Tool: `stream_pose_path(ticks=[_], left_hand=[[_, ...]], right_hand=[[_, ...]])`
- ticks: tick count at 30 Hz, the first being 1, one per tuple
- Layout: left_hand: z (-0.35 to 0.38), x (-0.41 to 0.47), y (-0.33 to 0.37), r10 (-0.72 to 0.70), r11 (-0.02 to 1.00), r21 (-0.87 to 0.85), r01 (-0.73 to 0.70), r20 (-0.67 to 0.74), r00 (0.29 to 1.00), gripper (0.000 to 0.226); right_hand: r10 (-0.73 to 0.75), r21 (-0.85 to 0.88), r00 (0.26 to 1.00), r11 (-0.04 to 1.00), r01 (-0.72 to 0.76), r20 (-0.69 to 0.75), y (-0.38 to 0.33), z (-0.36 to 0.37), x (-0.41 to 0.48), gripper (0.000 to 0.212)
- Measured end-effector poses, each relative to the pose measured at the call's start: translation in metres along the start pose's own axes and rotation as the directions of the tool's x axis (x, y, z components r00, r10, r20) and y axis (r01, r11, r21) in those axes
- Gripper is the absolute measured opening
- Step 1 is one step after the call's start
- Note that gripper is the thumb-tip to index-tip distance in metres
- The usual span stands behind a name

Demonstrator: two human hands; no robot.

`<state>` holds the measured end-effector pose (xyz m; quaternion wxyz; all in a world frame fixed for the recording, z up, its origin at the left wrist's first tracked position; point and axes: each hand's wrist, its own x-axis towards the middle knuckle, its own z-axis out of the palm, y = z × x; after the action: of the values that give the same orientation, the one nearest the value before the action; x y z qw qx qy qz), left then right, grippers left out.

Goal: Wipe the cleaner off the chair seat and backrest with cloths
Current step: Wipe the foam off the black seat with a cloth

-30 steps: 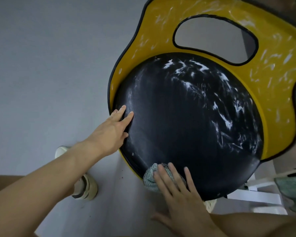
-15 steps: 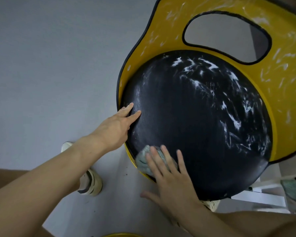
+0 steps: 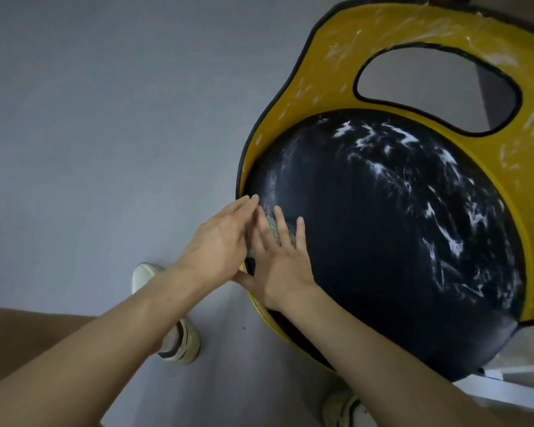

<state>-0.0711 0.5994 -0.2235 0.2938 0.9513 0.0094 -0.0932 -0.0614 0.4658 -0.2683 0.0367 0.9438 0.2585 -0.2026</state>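
A round black chair seat (image 3: 367, 248) carries white streaks of cleaner across its far and right parts. Behind it curves a yellow backrest (image 3: 327, 50) with an oval cut-out, also smeared white. My right hand (image 3: 279, 257) lies flat with spread fingers on a grey-green cloth (image 3: 273, 224) at the seat's left edge; most of the cloth is hidden under the fingers. My left hand (image 3: 219, 241) rests with straight fingers against the seat's left rim, touching the right hand's side.
Grey floor (image 3: 90, 118) stretches to the left. My two shoes show below, one (image 3: 179, 343) left of the chair and one (image 3: 342, 408) under the right forearm. A white frame (image 3: 506, 386) stands at the lower right.
My right hand has slid the cloth along the seat's near edge leftward and up to the left rim, meeting the left hand. The view has shifted, so the chair sits further right.
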Motion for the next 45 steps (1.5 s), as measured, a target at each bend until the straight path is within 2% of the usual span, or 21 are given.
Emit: stream_pose_path(ticks=[3,9,12,15,18,22,27,31,34,38,40,43,45], left_hand=[[-0.007,-0.008,0.0,-0.033,0.998,-0.047,0.03,-0.066,0.997,0.059],[-0.001,-0.011,-0.003,-0.075,0.997,-0.008,0.075,-0.012,0.997,0.056],[0.006,-0.011,-0.005,-0.083,0.995,0.049,0.081,0.03,0.996,0.058],[0.012,-0.012,-0.003,-0.113,0.986,0.136,0.1,0.093,0.989,0.065],[0.017,-0.012,0.0,-0.137,0.987,0.107,0.122,0.141,0.981,0.068],[0.013,-0.009,0.005,-0.157,0.984,0.098,0.147,0.1,0.983,0.067],[0.01,-0.01,0.012,-0.142,0.98,0.157,0.124,0.11,0.984,0.065],[0.012,-0.006,0.016,-0.141,0.975,0.19,0.117,0.116,0.983,0.062],[0.015,-0.002,0.019,-0.102,0.977,0.198,0.078,0.114,0.988,0.064],[0.029,0.001,0.018,-0.027,0.967,0.256,-0.013,0.155,0.988,0.065],[0.036,0.003,0.018,-0.027,0.961,0.275,-0.019,0.163,0.986,0.067],[0.04,0.009,0.015,-0.009,0.959,0.281,-0.032,0.144,0.99,0.066],[0.036,0.015,0.012,0.003,0.965,0.26,-0.03,0.105,0.994,0.067]], right_hand=[[0.008,0.022,1.0,1.0,-0.008,0.024,0.004,-0.017,0.023,0.101],[-0.071,0.062,0.993,0.995,0.077,-0.095,0.02,0.013,-0.038,0.104],[-0.058,0.073,0.994,0.995,0.064,-0.093,0.03,0.022,-0.051,0.1],[-0.063,0.087,0.994,0.994,0.071,-0.093,0.036,0.011,-0.028,0.102],[-0.097,0.05,0.992,0.994,0.101,-0.082,0.049,-0.007,0.009,0.1],[-0.124,0.02,0.988,0.992,0.127,-0.093,0.066,-0.027,0.06,0.101],[-0.029,0.045,0.995,0.998,0.033,-0.093,0.08,-0.052,0.118,0.104],[0.03,0.112,0.995,0.994,-0.019,-0.093,0.076,-0.053,0.121,0.103],[0.021,0.169,0.993,0.986,-0.001,-0.115,0.061,-0.041,0.09,0.093],[-0.047,0.125,0.987,0.99,0.067,-0.156,0.06,-0.02,0.04,0.061],[-0.082,0.101,0.97,0.989,0.107,-0.229,0.067,-0.019,0.036,0.057],[-0.103,0.166,0.912,0.969,0.182,-0.398,0.076,-0.035,0.053,0.053],[-0.122,0.151,0.897,0.967,0.203,-0.424,0.08,-0.042,0.07,0.048]])
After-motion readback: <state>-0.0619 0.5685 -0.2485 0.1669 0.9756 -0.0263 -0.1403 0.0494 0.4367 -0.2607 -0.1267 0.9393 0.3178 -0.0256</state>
